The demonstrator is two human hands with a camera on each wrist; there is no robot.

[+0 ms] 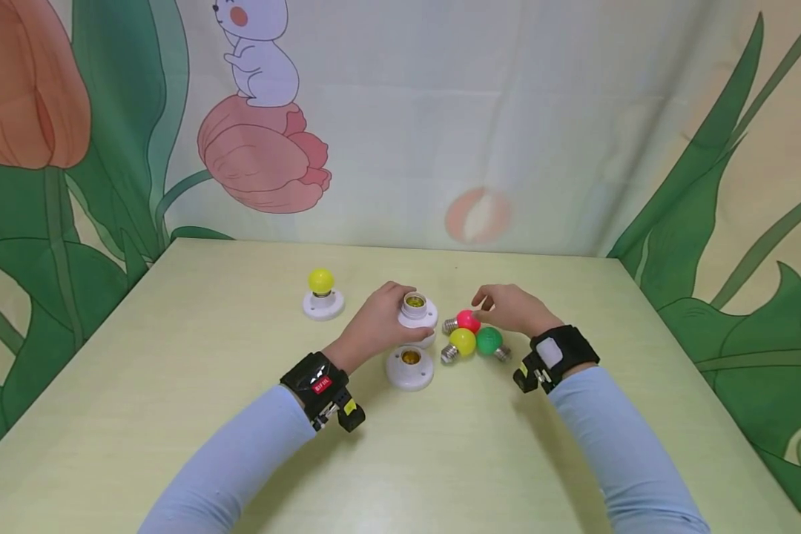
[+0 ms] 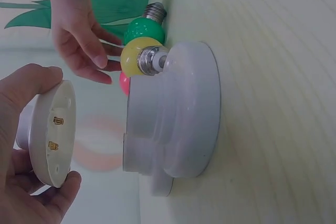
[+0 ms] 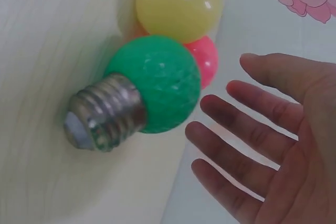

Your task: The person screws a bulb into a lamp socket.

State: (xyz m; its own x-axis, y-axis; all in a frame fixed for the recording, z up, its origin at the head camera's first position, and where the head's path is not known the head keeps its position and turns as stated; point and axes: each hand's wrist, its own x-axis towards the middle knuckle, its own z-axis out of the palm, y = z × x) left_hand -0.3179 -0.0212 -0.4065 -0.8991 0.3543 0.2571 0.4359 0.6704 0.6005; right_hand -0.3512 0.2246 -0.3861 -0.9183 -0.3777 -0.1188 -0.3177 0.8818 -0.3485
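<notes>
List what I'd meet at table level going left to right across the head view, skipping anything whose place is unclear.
Yellow bulb fitted in a white socket → left hand → front empty socket → loose yellow bulb → green bulb → right hand → right wristband.

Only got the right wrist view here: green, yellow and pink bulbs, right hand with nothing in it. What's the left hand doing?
Observer: The left hand grips a white lamp socket and holds it up off the table; the left wrist view shows the gap.
Operator: Bulb in that socket?
Observer: No. The head view looks into its mouth and shows only the metal inside.
Operator: Any socket with a bulb in it?
Observer: Yes. Over to the person's left, a second yellow bulb sits upright in another white socket.
</notes>
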